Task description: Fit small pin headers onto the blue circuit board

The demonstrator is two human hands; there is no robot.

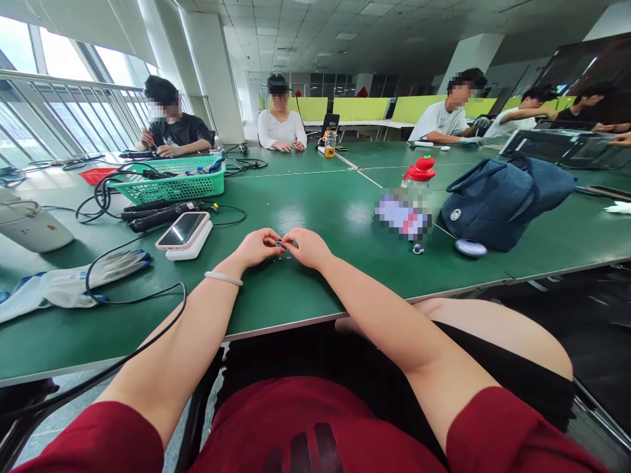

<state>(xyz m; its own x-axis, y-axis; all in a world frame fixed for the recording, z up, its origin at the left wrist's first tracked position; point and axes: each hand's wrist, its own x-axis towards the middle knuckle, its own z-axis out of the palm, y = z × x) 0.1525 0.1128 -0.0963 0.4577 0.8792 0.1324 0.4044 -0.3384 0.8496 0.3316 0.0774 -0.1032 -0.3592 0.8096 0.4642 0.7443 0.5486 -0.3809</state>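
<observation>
My left hand [259,247] and my right hand [308,246] meet over the green table [305,203], just in front of me. Both hands are closed in a pinch on a small dark part [280,244] held between the fingertips. The part is too small to name. A few tiny dark bits [279,258] lie on the table right under the hands. A white band sits on my left wrist [223,278].
A phone on a white power bank [185,233] and black tools with cables [158,215] lie to the left, beside a green basket [172,180] and white gloves [73,282]. A bottle with a red lid [417,190] and a dark blue backpack [503,200] stand to the right. Several people sit at the far side.
</observation>
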